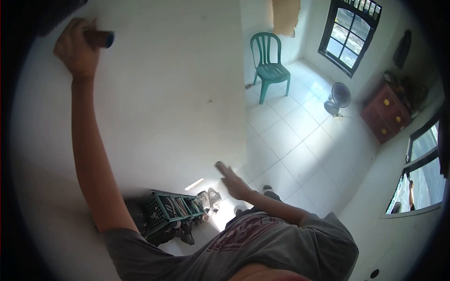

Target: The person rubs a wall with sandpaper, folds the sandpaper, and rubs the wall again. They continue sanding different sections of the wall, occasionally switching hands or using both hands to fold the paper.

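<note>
My left hand (pixel 77 47) is raised at the upper left, in front of the white wall (pixel 164 93). Its fingers wrap round a short brown cylinder, like a handle (pixel 99 39), whose dark blue end points right. A dark fringed thing (pixel 58 16) shows just above that hand, partly cut off by the frame's edge. My right hand (pixel 236 186) is lower, near the wall's edge and in front of my body. From its fingers a small stick-like shape (pixel 220 167) juts up and left; I cannot tell what it is.
A green plastic basket rack (pixel 159 213) stands low by the wall, beside a pair of light shoes (pixel 209 200). Beyond the wall's edge are a green chair (pixel 272 70), a fan (pixel 339 96) and a red drawer cabinet (pixel 386 112) on the tiled floor (pixel 300 154).
</note>
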Demonstrator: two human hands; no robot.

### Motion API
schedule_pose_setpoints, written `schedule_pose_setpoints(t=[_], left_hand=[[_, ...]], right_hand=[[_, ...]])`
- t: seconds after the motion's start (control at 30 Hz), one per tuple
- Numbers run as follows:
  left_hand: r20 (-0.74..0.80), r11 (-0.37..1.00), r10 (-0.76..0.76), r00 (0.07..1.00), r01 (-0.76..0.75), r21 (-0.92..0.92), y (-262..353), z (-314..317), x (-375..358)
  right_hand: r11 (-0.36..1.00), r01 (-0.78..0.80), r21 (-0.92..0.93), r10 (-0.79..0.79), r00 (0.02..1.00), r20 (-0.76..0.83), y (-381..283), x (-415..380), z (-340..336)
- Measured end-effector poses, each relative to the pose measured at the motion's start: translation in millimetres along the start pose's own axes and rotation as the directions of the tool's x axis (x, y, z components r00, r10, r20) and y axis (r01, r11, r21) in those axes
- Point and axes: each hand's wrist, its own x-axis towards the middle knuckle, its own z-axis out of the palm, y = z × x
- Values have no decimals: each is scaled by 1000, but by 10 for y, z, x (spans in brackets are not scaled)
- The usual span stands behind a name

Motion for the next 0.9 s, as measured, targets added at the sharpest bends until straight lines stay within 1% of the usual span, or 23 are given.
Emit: schedule_pose_setpoints(t=[0.07,0.13,0.17,0.2,0.23,0.27,0.3,0.33,0.37,0.4,0.43,0.47,0.5,0.53,0.57,0.6,0.63,0.67,0.7,0.73,0.77,0.8,0.9], left_hand=[[-53,999,-3,999,2,-33,-24,-59,-96],[-45,901,-89,995,61,-430,10,-134,-297],[-140,954,-57,988,13,-298,166,-284,-422],[-184,921,-102,978,23,-390,447,-483,-430],[-148,956,-137,979,91,-278,673,-676,-557],[-115,927,-217,969,168,-334,941,-826,-768],[-6,876,-342,940,316,-365,1287,-1000,-1000],[163,878,-340,926,375,-298,1587,-1209,-1356],[243,833,-389,889,452,-320,2033,-1423,-1537],[359,650,-476,803,596,-471,2531,-1652,-1779],[527,552,-555,643,759,-345,3034,-1902,-2323],[552,682,-378,743,627,-378,3422,-2138,-2244],[732,485,-445,515,826,-286,3932,-2416,-2321],[829,275,-468,306,942,-193,4414,-2676,-2425],[894,127,-422,150,986,-106,4889,-2949,-2659],[922,-276,-350,-165,959,67,5359,-3226,-2869],[948,-271,-199,-246,944,188,5648,-3457,-2906],[912,-324,-158,-379,892,314,5819,-3585,-2490],[920,-338,-137,-367,890,305,6022,-3710,-2450],[819,-496,30,-573,703,510,6057,-3725,-2186],[671,-594,226,-707,446,670,6056,-3695,-1911],[674,-608,243,-698,431,666,6145,-3690,-1878],[732,-641,272,-624,450,622,6286,-3584,-1885]], right_hand=[[997,70,33,-71,997,30,-132,18,-47],[996,49,67,-50,999,3,-102,-54,-113],[998,8,65,-8,1000,6,-16,-129,-170],[998,-28,62,28,1000,8,90,-221,-250],[996,-63,59,63,998,10,225,-314,-319],[989,-132,62,131,991,19,366,-389,-405],[985,-157,70,157,988,3,524,-488,-496],[981,-176,77,177,984,-12,680,-545,-607],[979,-190,80,193,981,-28,815,-576,-760],[970,-230,74,234,971,-44,914,-592,-915],[967,-245,76,250,967,-57,986,-567,-1085],[961,-263,80,269,960,-73,1065,-562,-1250],[954,-289,86,296,951,-88,1147,-584,-1405],[946,-316,76,321,944,-73,1245,-586,-1554],[913,-402,75,408,908,-96,1189,-564,-1736],[889,-441,125,452,889,-77,1233,-555,-1884],[859,-483,170,497,866,-51,1276,-570,-2024],[846,-503,179,526,841,-128,1264,-558,-2115],[856,-478,199,507,850,-140,1353,-586,-2143],[866,-449,218,485,861,-154,1497,-593,-2149],[877,-418,236,460,872,-168,1641,-600,-2166],[851,-487,196,506,860,-60,1753,-585,-2211],[916,-279,289,308,949,-59,1586,-491,-2451]])
